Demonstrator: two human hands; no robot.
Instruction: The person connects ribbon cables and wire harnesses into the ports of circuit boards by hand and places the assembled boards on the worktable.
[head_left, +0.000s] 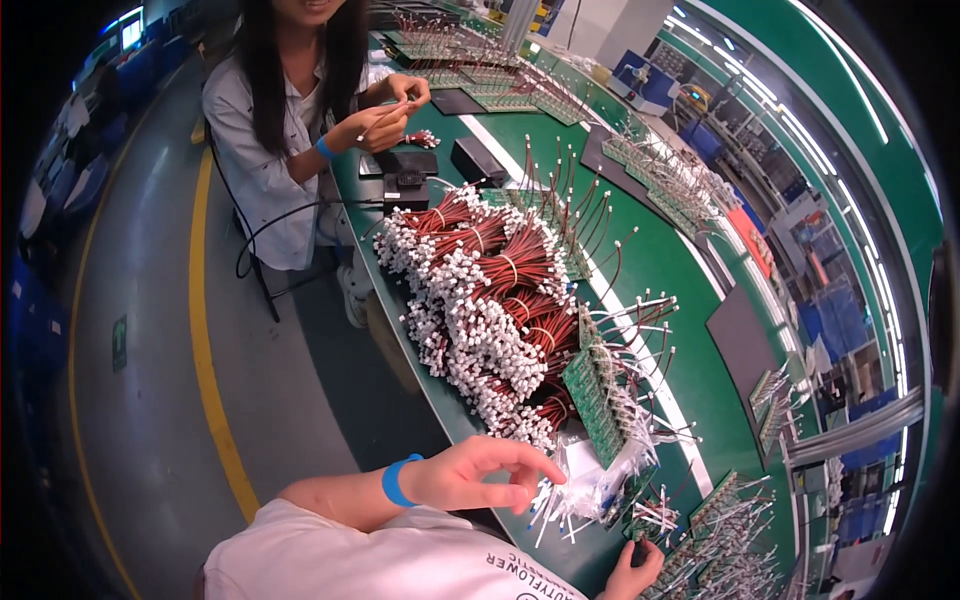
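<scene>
My left hand (475,475), with a blue band at the wrist, hovers over the bench's near edge. Its thumb and forefinger are apart with nothing between them. Just beyond it lie clear plastic bags (590,465) and loose white-tipped wires (555,515). My right hand (634,572) is at the lower edge, finger and thumb pinched at a small dark piece I cannot make out. Beside it is a small board with wires (655,515). A green circuit board panel (597,405) leans above the bags. Bundles of red and black cables (520,260) with white connectors (480,340) form a big heap.
Wired board panels (730,540) stand to the right, with more (660,180) along the far side of the green bench (640,255). A person (290,130) sits across, handling a thin wire. A black box (405,190) with a cable stands by the heap.
</scene>
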